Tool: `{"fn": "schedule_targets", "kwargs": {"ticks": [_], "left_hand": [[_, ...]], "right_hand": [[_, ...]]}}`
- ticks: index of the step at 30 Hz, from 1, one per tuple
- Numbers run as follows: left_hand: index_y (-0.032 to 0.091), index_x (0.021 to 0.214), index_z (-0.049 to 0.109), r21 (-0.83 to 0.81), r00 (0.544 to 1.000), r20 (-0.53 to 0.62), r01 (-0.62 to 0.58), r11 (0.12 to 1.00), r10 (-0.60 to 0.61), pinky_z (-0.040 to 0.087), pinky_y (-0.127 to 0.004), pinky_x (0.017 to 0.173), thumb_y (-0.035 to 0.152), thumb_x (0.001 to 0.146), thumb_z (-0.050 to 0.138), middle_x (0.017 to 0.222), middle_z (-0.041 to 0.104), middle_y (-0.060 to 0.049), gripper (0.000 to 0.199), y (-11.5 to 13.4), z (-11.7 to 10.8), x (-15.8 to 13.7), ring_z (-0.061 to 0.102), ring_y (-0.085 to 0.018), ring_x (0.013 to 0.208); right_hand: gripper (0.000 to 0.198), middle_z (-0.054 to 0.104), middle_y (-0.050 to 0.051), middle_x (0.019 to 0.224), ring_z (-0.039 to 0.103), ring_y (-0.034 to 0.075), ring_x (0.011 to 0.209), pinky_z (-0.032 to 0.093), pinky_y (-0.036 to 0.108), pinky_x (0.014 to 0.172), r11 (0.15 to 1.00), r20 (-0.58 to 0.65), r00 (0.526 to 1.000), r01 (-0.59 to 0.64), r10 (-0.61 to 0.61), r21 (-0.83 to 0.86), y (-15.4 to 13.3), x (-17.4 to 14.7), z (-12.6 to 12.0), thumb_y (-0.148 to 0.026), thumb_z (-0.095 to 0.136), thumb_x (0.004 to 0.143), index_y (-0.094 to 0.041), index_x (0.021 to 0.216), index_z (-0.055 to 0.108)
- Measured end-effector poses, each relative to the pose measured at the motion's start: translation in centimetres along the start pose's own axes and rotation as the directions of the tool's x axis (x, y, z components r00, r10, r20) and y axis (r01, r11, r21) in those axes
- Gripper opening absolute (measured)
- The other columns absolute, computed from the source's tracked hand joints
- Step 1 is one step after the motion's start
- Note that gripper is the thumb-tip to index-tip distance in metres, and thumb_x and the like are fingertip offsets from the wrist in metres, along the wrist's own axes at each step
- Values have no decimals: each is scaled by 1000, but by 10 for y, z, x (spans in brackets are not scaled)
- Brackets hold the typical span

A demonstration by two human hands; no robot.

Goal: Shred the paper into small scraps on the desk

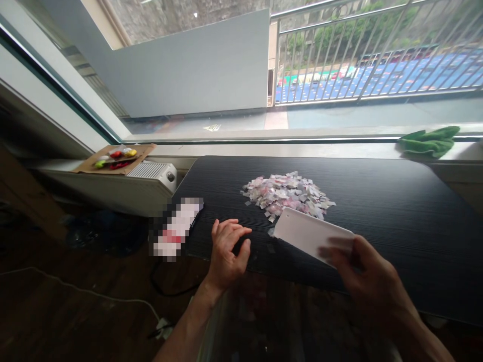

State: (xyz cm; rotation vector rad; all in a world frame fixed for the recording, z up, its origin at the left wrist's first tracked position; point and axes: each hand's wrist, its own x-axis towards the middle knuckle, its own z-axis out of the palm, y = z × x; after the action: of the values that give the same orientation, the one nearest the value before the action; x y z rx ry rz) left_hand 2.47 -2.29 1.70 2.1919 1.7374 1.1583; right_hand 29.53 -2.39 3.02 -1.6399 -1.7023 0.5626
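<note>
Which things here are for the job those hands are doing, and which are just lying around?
Seems part of the job:
white rectangular panel in the right hand
pile of small pieces
black table beneath them

Probably just lying about:
green cloth on the windowsill
cardboard with colourful bits
white cable on the floor

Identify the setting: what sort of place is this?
Likely an indoor workspace: a black wood-grain tabletop bearing a heap of small pale squares, beside a white windowsill, with a silver metal railing outside.

Two hands [229,249] [366,271]; one tray [304,234]; one table [396,211]; one railing [385,50]; one pile of scraps [287,193] too numerous to count.
</note>
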Motion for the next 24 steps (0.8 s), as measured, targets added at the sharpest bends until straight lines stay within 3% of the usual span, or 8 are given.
{"fn": "schedule_targets", "kwargs": {"ticks": [5,10,15,19,24], "left_hand": [[22,94,63,-4,1000,2,1,1000,-1,24,-52,110,19,85,50,93,67,-3,16,1,-1,0,56,-23,109],[22,95,63,-9,1000,0,7,1000,-7,23,-53,111,19,85,50,93,67,-3,17,1,-1,0,56,-23,110],[22,95,63,-9,1000,7,9,1000,-9,23,-53,110,20,85,50,93,67,-3,16,1,-1,0,56,-23,110],[22,94,64,3,1000,9,29,1000,-29,23,-52,111,22,86,49,94,67,-3,17,1,-1,0,56,-23,110],[22,94,64,4,1000,6,28,1000,-28,23,-52,111,21,85,49,93,68,-3,17,2,-1,0,57,-23,109]], "right_hand": [[21,77,4,84,73,21,78,57,28,68,995,-87,994,-66,72,71,1,-7,-2,-40,56,84,-24,97,60],[21,76,5,83,73,23,75,57,30,64,996,-64,994,-84,86,40,-3,-7,0,-42,56,83,-24,91,61],[19,76,5,83,72,22,74,56,28,62,995,-136,987,-72,81,67,-11,-9,1,-39,56,83,-23,92,61],[16,76,5,81,72,21,70,55,27,58,1000,-47,999,-22,22,6,-7,-10,-3,-38,57,83,-23,86,62],[18,76,4,83,73,23,74,56,30,61,997,-100,994,-44,37,-60,-5,-12,-8,-38,56,84,-25,96,61]]}}
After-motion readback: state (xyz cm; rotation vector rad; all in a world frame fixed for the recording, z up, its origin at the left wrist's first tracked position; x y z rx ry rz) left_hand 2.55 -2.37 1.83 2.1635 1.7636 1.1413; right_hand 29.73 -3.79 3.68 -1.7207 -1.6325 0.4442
